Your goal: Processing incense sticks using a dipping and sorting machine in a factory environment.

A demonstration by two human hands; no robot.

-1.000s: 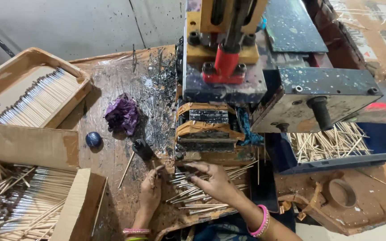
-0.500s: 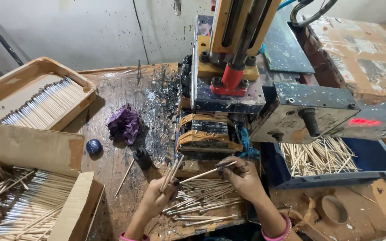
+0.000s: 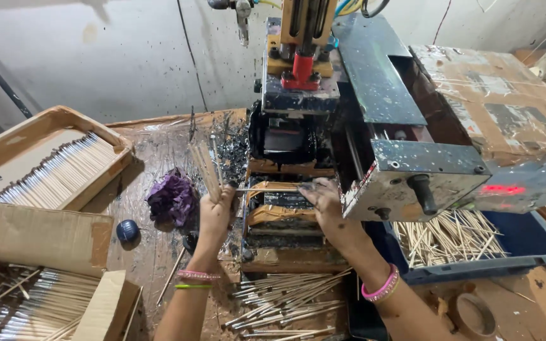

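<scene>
The left hand [image 3: 215,215] is raised over the middle of the desk [image 3: 153,151], its fingers [image 3: 225,197] clenched around a bundle of thin wooden sticks [image 3: 205,165] that stands nearly upright and fans a little at the top. The right hand [image 3: 325,201] reaches to the machine's fixture [image 3: 279,201], and its fingers pinch the right end of a single stick [image 3: 266,189] lying level across the top of that fixture — its other end points toward the left hand, and whether it touches that hand I cannot tell.

The stamping machine [image 3: 323,95] stands at the far middle of the desk, ink-spattered, with a red part on its vertical column. Just left of the left hand lies a crumpled purple rag [image 3: 170,199], and nearer the front-left a small dark blue ball [image 3: 127,230]. A wooden tray [image 3: 52,158] at the far-left corner holds sticks laid side by side in a neat row. At the near-left corner a cardboard box [image 3: 39,237] holds another heap of sticks, loosely piled. Along the near edge, between the two forearms, a loose pile of sticks [image 3: 285,300] with dark tips lies spread on the desk. To the right, under the machine's overhanging body, a dark blue tray [image 3: 519,252] carries a jumble of plain sticks — well apart from both hands.
</scene>
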